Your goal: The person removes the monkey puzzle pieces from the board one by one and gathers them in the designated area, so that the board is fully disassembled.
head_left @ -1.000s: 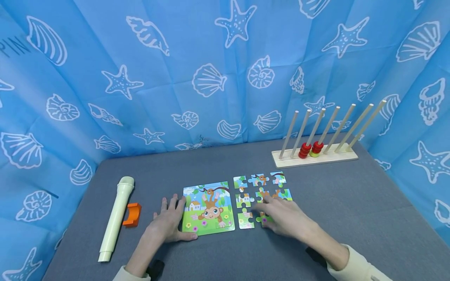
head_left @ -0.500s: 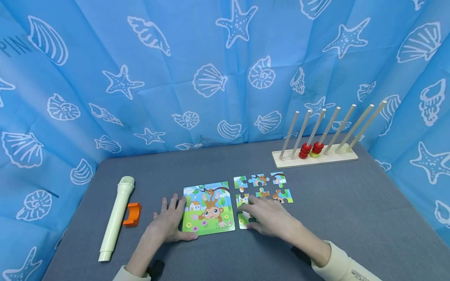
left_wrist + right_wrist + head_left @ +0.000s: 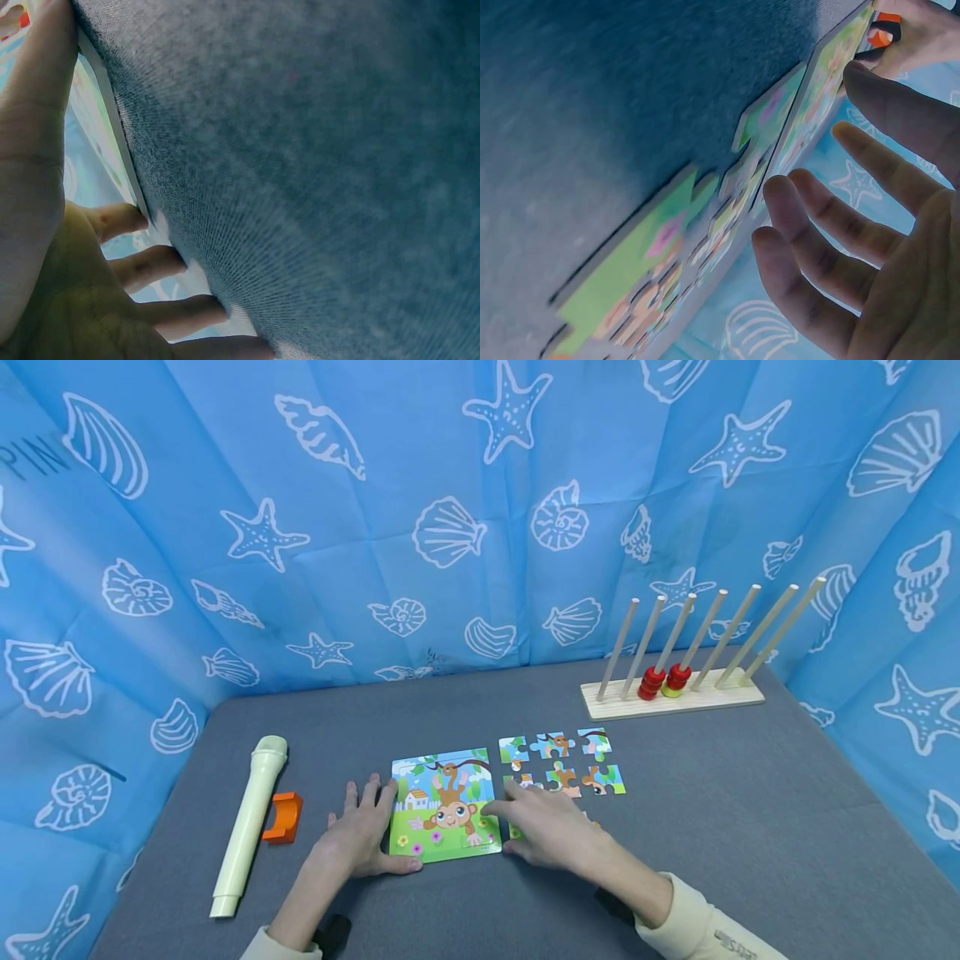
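A square puzzle board [image 3: 442, 837] with a monkey picture lies flat on the dark grey table. My left hand [image 3: 356, 833] rests at its left side, fingers spread along the edge and thumb at the near left corner. My right hand [image 3: 551, 827] hovers palm down at the board's right edge, its index fingertip over the picture. In the right wrist view, the fingers of that hand [image 3: 900, 247] are loosely bent with nothing between them. Several loose jigsaw pieces [image 3: 554, 745] lie in rows right of the board; my right hand hides some nearer ones.
A pale green toy microphone [image 3: 250, 827] and an orange arch-shaped block [image 3: 282, 820] lie to the left. At the back right stands a wooden peg rack [image 3: 611, 705] with red rings [image 3: 651, 683] on two pegs. A blue shell-patterned curtain [image 3: 450, 593] surrounds the table.
My right hand has moved left across the loose pieces, from the lower right ones to the board's right edge. My left hand has stayed in place.
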`<control>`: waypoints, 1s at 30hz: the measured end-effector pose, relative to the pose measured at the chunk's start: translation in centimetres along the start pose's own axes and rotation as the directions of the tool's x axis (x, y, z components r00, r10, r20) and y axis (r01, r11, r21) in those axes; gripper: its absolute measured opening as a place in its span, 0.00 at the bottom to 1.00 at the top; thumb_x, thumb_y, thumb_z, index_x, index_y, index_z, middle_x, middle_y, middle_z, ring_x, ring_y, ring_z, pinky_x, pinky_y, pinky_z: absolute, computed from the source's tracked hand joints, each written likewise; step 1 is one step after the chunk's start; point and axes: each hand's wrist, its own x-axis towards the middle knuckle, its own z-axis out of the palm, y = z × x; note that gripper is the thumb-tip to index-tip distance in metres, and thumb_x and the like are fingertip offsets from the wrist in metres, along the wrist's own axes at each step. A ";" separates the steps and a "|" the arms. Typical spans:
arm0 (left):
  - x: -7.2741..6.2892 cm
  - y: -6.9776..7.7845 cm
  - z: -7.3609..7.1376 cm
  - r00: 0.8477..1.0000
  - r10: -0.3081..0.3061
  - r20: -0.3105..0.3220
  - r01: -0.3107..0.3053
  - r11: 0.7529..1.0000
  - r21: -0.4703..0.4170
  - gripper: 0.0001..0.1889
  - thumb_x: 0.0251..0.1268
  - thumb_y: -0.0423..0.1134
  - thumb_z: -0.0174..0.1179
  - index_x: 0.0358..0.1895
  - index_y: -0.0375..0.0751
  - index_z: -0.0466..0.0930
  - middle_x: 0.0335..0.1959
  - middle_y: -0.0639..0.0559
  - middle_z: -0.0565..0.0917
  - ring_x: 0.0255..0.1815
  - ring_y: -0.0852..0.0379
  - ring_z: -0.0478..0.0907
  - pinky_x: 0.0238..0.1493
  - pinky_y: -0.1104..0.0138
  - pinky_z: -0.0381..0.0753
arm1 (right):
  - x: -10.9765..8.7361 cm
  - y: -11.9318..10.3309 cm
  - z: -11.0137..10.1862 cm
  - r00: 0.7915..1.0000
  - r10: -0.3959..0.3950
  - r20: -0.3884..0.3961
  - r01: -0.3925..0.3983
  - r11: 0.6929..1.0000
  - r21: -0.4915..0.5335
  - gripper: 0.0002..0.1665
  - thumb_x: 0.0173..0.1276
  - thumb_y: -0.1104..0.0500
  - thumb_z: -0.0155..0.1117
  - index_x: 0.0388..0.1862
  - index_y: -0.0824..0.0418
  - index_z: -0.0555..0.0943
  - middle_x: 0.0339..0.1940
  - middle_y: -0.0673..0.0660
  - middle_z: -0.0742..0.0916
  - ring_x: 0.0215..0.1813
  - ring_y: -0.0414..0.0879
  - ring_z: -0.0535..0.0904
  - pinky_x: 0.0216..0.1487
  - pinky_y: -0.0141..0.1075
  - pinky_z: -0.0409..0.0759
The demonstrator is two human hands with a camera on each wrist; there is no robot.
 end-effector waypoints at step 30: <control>0.0 0.0 0.1 1.000 0.003 -0.012 -0.003 1.000 -0.006 0.67 0.43 0.71 0.76 0.81 0.38 0.51 0.82 0.26 0.50 0.79 0.17 0.46 0.65 0.21 0.58 | 3.0 -2.2 1.2 0.990 0.041 0.136 -0.041 0.999 -0.003 0.30 0.56 0.49 0.82 0.59 0.45 0.84 0.40 0.49 0.77 0.31 0.39 0.69 0.25 0.32 0.69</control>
